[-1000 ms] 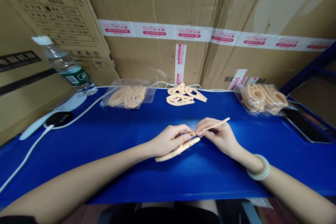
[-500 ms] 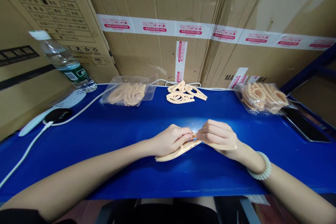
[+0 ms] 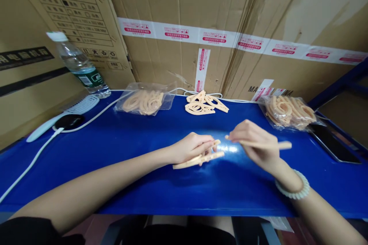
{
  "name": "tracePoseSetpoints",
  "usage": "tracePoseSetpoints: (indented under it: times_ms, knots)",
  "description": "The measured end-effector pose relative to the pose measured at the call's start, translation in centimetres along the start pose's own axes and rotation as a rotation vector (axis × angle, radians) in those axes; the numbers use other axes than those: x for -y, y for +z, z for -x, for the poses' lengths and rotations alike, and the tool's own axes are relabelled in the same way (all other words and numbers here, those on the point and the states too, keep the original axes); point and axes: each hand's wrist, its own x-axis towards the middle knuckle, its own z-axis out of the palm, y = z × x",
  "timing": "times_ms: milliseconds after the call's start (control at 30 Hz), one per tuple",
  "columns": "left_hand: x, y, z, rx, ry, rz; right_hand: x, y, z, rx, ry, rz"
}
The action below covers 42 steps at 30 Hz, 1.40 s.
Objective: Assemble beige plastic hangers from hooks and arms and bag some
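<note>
Low over the blue table, my left hand (image 3: 191,148) is closed on a beige plastic folding hanger (image 3: 211,157); part of it is hidden by the fingers. My right hand (image 3: 254,143) is apart from it, to the right and slightly raised. Its fingers are closed on a slim beige plastic hanger piece (image 3: 271,145), seen edge-on, whose rounded end points right. Farther back on the table lies a small loose pile of similar beige hangers (image 3: 199,108), with curved arms and openings.
Clear bags of beige pieces lie at the back left (image 3: 143,101) and back right (image 3: 289,111). Left stand a water bottle (image 3: 83,69), a pale hairbrush (image 3: 66,115) and a black device (image 3: 69,121) with a white cable. A phone (image 3: 335,143) lies right. Cardboard boxes (image 3: 178,57) wall the back.
My hands were together on the beige plastic pieces; now they are apart. The right hand has moved right and up with one piece, while the left keeps the other. The view has shifted slightly.
</note>
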Motion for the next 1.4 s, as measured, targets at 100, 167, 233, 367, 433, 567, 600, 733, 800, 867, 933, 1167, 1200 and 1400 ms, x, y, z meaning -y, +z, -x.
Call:
tracePoseSetpoints:
  times_ms: [100, 167, 233, 367, 433, 567, 600, 733, 800, 867, 933, 1167, 1200, 1400]
  knots:
    - [0.8, -0.5, -0.5, -0.085, -0.055, 0.354, -2.6, -1.1, 0.6, -0.035, 0.304, 0.005]
    - [1.2, -0.8, -0.8, -0.154, -0.068, 0.509, -4.3, -1.8, 1.3, 0.059, 0.525, 0.004]
    - [1.3, -1.1, -1.1, -0.229, -0.115, 0.628, -5.4, -2.4, 2.0, 0.181, 0.716, -0.023]
    - [1.1, -1.5, -1.3, -0.358, -0.219, 0.792, -6.2, -2.2, 2.8, 0.317, 0.932, -0.041]
    - [0.9, -1.6, -1.3, -0.398, -0.262, 0.843, -6.3, -1.7, 2.8, 0.34, 0.992, -0.037]
    - [0.5, -1.6, -1.3, -0.447, -0.327, 0.888, -6.6, -0.9, 3.1, 0.4, 1.059, 0.046]
    - [0.4, -1.6, -1.3, -0.46, -0.338, 0.889, -6.7, -0.9, 3.3, 0.431, 1.059, 0.093]
    - [-0.1, -1.5, -1.4, -0.509, -0.374, 0.902, -6.1, -0.7, 3.7, 0.381, 0.932, 0.402]
    - [-0.1, -1.6, -1.4, -0.529, -0.381, 0.936, -4.8, -0.1, 3.2, 0.317, 0.686, 0.4]
    - [0.1, -1.7, -1.5, -0.542, -0.379, 0.988, -2.9, 1.0, 2.4, 0.356, 0.359, 0.233]
    - [0.3, -1.7, -1.5, -0.533, -0.373, 1.021, -0.9, 2.4, 1.6, 0.418, 0.12, 0.096]
    - [0.9, -0.5, -1.1, -0.475, -0.258, 0.873, 1.2, 5.9, 2.0, 0.379, -0.096, 0.264]
    - [0.9, -0.3, -0.9, -0.45, -0.241, 0.827, 1.1, 6.0, 2.1, 0.366, -0.101, 0.298]
    - [1.1, 1.1, 0.3, -0.435, -0.139, 0.309, 0.7, 5.6, 2.4, 0.344, -0.083, 0.48]
